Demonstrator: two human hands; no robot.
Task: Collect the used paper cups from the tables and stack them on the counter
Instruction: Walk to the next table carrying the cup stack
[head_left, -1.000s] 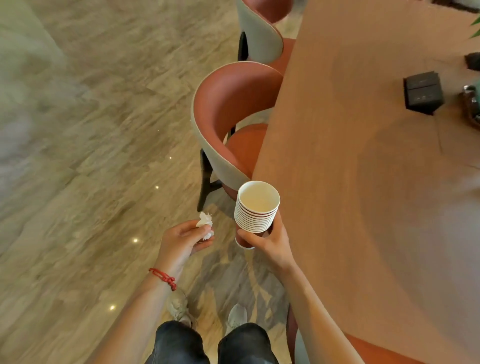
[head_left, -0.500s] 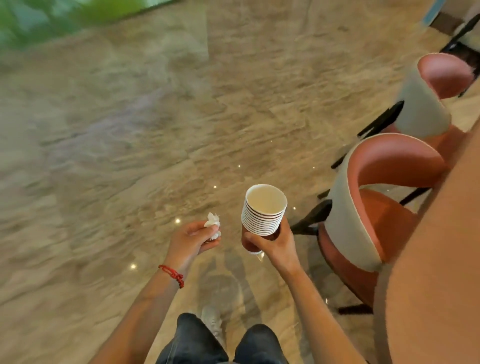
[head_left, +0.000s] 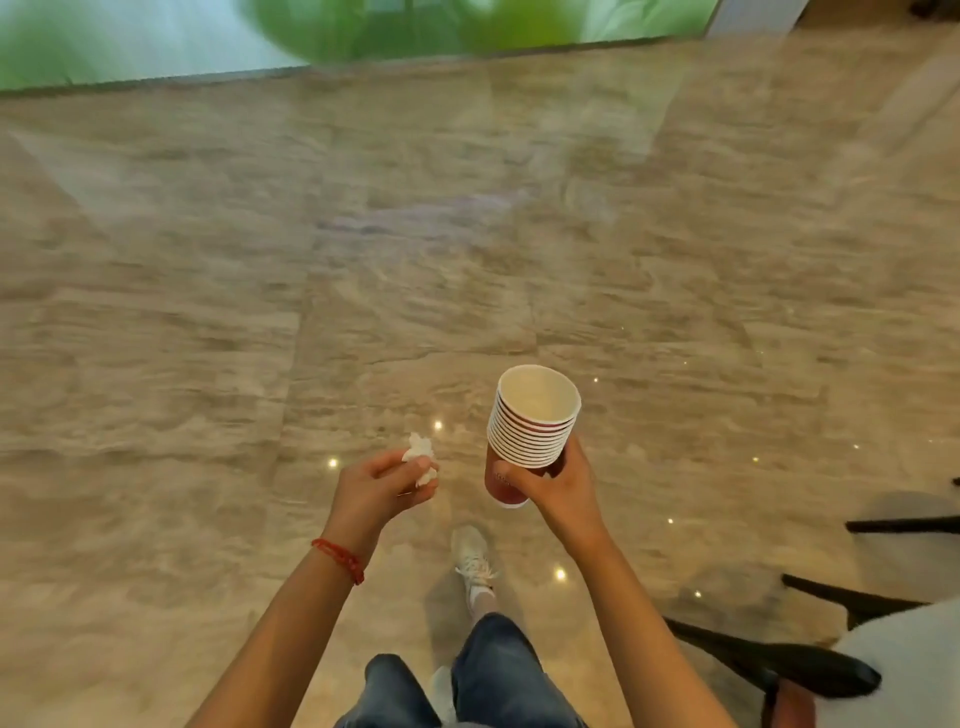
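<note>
Glossy beige stone floor (head_left: 363, 270), blurred green window (head_left: 363, 31), chair legs (head_left: 779, 660) at right.

The floor (head_left: 467, 249) is polished beige stone in large tiles, veined like marble, with small bright light spots reflected in its gloss. A white sneaker (head_left: 475, 564) stands on it near the bottom centre. At the lower right, black chair legs (head_left: 779, 660) rest on it. Along the far edge it meets a blurred green and white band.

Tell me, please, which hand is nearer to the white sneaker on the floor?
Right, narrowly. The right hand holding the cup stack hangs just right of above the sneaker; the left hand is farther left.
</note>
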